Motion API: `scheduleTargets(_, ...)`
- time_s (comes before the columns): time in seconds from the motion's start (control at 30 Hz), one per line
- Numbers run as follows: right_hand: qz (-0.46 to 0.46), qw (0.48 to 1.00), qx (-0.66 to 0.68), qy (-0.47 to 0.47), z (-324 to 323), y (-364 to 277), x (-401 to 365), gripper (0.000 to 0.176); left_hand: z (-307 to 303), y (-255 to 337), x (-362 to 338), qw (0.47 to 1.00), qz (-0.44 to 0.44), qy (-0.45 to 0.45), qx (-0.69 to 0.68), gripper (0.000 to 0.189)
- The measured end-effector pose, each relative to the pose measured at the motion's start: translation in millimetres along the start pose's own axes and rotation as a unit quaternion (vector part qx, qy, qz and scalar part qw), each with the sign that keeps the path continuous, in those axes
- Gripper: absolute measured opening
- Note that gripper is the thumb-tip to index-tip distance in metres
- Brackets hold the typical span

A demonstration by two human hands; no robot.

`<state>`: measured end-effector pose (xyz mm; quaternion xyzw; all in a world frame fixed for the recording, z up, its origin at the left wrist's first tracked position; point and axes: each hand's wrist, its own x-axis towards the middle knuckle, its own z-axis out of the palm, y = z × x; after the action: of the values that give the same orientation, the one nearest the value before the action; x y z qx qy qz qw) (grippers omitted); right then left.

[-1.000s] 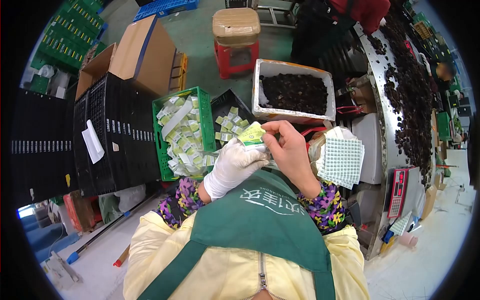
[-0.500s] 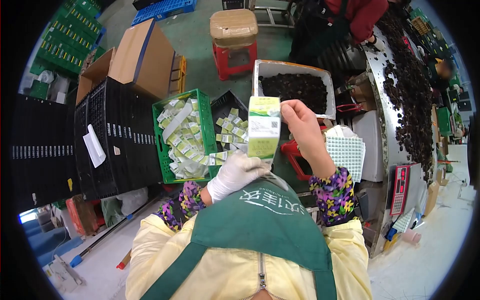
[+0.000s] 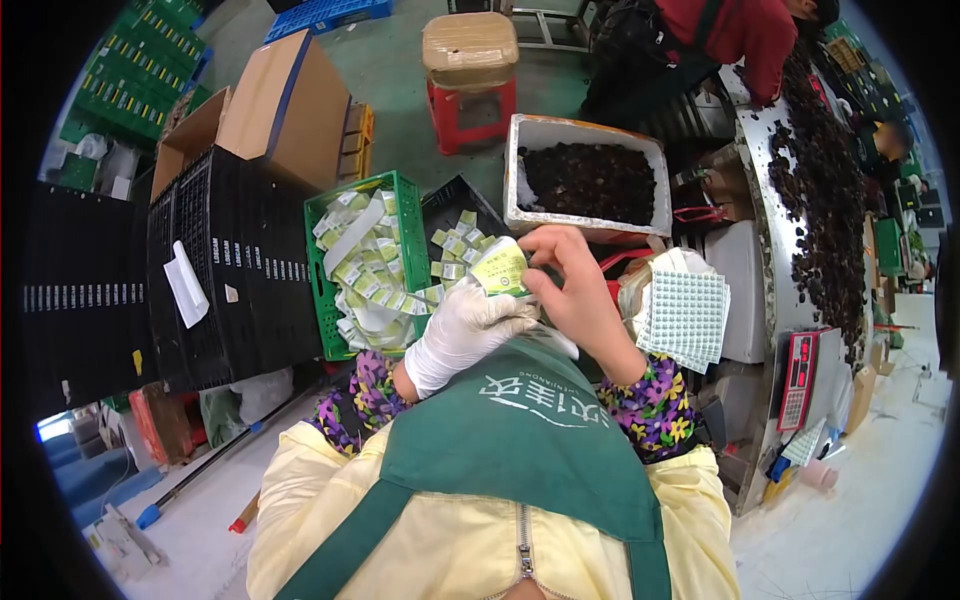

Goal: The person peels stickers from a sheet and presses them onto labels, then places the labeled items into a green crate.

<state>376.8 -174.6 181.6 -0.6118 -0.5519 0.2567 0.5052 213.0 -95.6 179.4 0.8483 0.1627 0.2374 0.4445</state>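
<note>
A green and white printed label (image 3: 500,268) is held in front of the green apron. My left hand (image 3: 462,335), in a white glove, has its fingers closed on the label's lower left side. My bare right hand (image 3: 570,290) pinches the label's right edge between thumb and fingers. Just left of them, a green crate (image 3: 410,225) holds many labelled strips and packets. Behind the hands, a black tray (image 3: 470,190) contains more small green and white pieces. Sheets of small printed stickers (image 3: 685,315) lie to the right of my right hand.
A white foam box (image 3: 515,165) of dark pieces stands ahead, with a red stool (image 3: 475,115) beyond. Black crates (image 3: 250,270) and cardboard boxes (image 3: 265,110) are on the left. A metal table (image 3: 765,180), red scale (image 3: 798,380) and another person (image 3: 740,40) are on the right.
The label, upright and stretched out before, is now lower and folded or bent over. My right hand has come down and left, close to my left hand. The other person has leaned further right.
</note>
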Motion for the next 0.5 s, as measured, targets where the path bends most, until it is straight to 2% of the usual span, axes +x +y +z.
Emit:
scheduleTargets(0.03,0.045,0.999,-0.002,0.020,-1,3,1,0.027,0,-1,0,0.999,0.038,0.011,0.035,0.017)
scheduleTargets(0.07,0.090,0.995,-0.003,0.042,-3,8,2,0.025,-2,-2,1,0.999,0.039,0.009,0.036,0.017)
scheduleTargets(0.1,0.163,0.984,0.057,0.033,-6,14,2,0.022,-5,-3,1,0.998,0.059,0.014,0.029,0.018)
scheduleTargets(0.17,0.207,0.970,0.119,0.042,-18,15,-6,0.025,-9,-8,0,0.997,0.077,0.023,0.024,0.018)
scheduleTargets(0.23,0.200,0.971,0.126,0.039,-22,8,-15,0.024,-11,-10,-1,0.983,-0.114,0.076,-0.119,0.018)
scheduleTargets(0.27,0.121,0.993,-0.001,0.001,-25,9,-21,0.024,-12,-7,-2,0.956,-0.185,0.114,-0.197,0.016)
scheduleTargets(0.3,0.040,0.990,-0.129,-0.036,-27,9,-25,0.025,-14,-6,0,0.923,-0.233,0.135,-0.275,0.014)
scheduleTargets(0.37,0.040,0.989,-0.133,-0.054,-28,8,-30,0.023,-12,-10,1,0.909,-0.251,0.168,-0.288,0.015)
scheduleTargets(0.43,0.103,0.982,-0.142,-0.063,-27,7,-34,0.019,-14,-12,1,0.909,-0.274,0.170,-0.265,0.017)
scheduleTargets(0.5,0.112,0.981,-0.147,-0.063,-27,4,-34,0.020,-14,-15,0,0.908,-0.296,0.171,-0.241,0.020)
